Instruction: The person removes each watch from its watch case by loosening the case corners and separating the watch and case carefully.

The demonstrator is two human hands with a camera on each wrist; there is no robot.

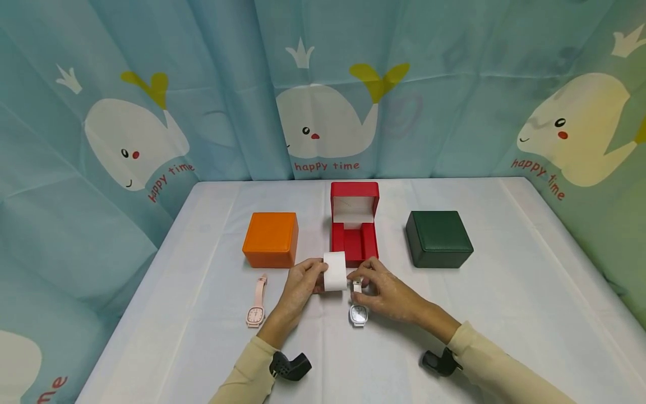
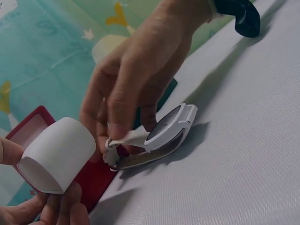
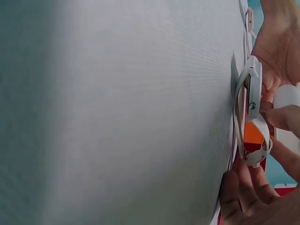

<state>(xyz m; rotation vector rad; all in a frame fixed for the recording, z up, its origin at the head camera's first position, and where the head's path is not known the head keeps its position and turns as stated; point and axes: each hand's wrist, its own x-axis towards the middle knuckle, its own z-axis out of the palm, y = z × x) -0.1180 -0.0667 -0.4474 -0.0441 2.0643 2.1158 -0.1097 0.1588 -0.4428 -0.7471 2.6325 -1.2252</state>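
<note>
So the left hand [image 1: 301,283] has the cushion [image 1: 335,272] pinched between thumb and fingers, up off the table [image 1: 202,280] just in front of the red box [image 1: 354,189]. Holding it by one side leaves its open end unblocked, which I'd guess is the point.

Right hand [image 1: 388,294] is pinching the white watch [image 1: 359,315] by the strap near the buckle. Dial's facing up, and the watch's underside looks to be resting on the cloth. My read: gripping there opens up the loop and spares the glass from fingerprints.

Red box is standing open, lid back, middle of the row and right beyond the hands, so probably put there for easy reach. Orange box [image 1: 270,238] to the left and green box [image 1: 439,240] to the right are both shut. Pink watch [image 1: 255,316] lies flat near the orange one, clear of the hands.

Writing: the curtain [image 1: 217,123] says "happy time" in red under the whales, plus a cut-off "me" bottom left. No brand I can read on the boxes, and the dials are too small to make out.
</note>
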